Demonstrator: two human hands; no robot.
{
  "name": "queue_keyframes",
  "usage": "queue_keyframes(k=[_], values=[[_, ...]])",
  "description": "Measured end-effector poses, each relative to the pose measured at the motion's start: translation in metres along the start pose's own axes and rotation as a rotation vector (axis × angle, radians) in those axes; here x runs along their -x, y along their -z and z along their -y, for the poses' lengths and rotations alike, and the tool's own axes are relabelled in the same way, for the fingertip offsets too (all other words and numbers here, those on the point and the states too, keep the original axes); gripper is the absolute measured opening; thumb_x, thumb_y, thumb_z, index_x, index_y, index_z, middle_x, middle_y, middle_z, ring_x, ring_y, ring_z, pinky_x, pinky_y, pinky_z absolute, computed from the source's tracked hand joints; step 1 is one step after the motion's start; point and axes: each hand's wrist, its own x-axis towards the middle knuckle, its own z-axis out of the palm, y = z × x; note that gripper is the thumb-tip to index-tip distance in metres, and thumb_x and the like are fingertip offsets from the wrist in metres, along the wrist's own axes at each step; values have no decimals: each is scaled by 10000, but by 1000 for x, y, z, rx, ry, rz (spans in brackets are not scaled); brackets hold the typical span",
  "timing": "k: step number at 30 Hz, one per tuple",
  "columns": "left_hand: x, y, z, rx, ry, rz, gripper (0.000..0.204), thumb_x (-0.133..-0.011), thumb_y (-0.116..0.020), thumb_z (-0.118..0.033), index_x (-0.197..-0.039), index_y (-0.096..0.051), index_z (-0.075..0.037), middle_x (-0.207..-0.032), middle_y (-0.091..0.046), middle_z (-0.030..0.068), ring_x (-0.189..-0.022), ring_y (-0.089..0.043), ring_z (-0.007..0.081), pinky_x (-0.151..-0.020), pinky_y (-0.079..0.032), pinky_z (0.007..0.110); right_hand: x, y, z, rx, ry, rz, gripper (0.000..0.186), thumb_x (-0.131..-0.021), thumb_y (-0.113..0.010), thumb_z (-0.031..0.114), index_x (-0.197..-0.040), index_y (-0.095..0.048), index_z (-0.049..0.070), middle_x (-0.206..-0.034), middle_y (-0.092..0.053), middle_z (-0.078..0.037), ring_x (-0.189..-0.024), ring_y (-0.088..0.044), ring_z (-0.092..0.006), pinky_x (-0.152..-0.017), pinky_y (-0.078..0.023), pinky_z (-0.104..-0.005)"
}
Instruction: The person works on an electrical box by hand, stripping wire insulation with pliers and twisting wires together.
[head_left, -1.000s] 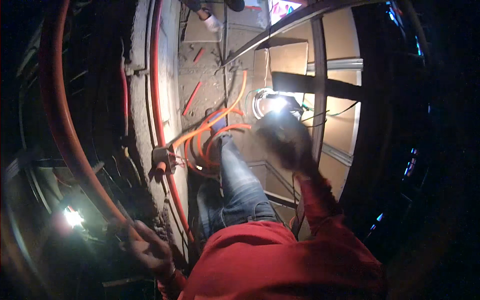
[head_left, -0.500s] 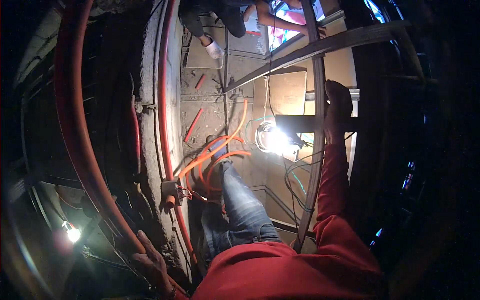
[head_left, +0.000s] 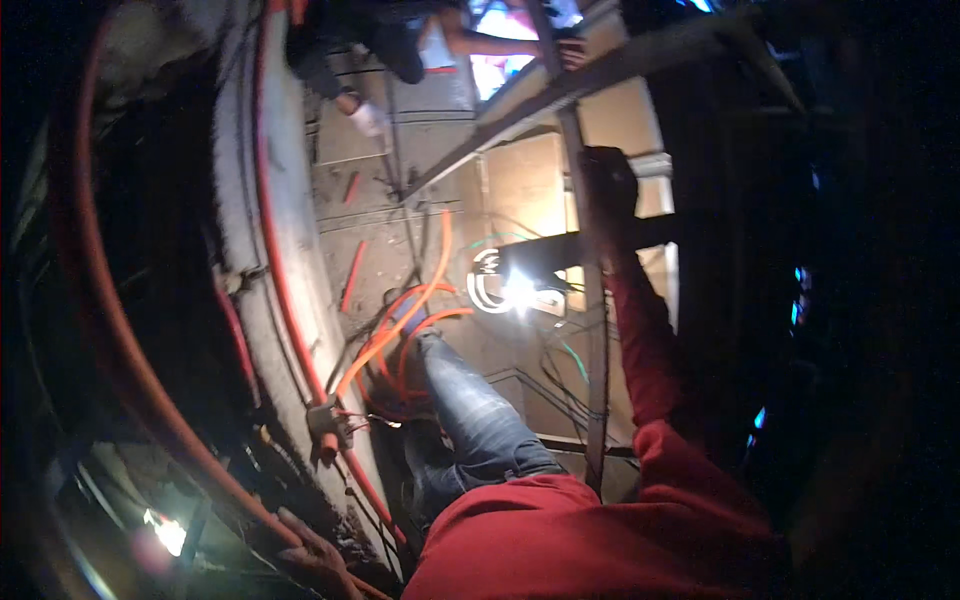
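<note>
At the lower left my left hand [head_left: 312, 555] is closed round a long orange-red pipe [head_left: 150, 400], which curves up along the left side. Its fingers are partly blurred. My right hand [head_left: 608, 190], dark in shadow, is raised at the right and closed on an upright wooden bar [head_left: 598, 400]. A slanting wooden bar [head_left: 500, 128] crosses this upright above the hand. Beside the upright a bright lamp [head_left: 518, 291] shines, with thin green and dark wires around it.
A thinner red pipe [head_left: 272, 220] runs down the pale wall edge to a dark junction box [head_left: 325, 418] with loose wires. Orange tubes [head_left: 400, 345] coil by my leg [head_left: 470, 400]. Short red pipe pieces [head_left: 353, 275] lie below. Another person's arm [head_left: 495, 43] reaches in at the top.
The view has shifted, so most of the scene sits further left. My left hand stays on the pipe and my right hand stays on the upright bar.
</note>
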Motion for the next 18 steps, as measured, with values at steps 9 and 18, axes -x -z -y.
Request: queue_keyframes(k=[9,18], values=[[-6,-23,-1,59,-82,57,575,-1044,-592,-368,-1531,-458,-94,-1432,-542,139,-1108,-638,324,-991,-409,396,4,3,12,-66,103,-19,199,-935,-716,227,-1046,-670,68,-939,-743,-194,-935,-740,-351,-811,-571,-459],[-16,-35,-6,49,-199,146,620,-1034,-584,-403,-1537,-426,-75,-1434,-540,158,-1140,-616,333,-1015,-383,412,3,-2,0,-34,310,-106,155,-925,-742,164,-1002,-656,61,-646,-679,-104,-593,-682,-181,-580,-528,-342]])
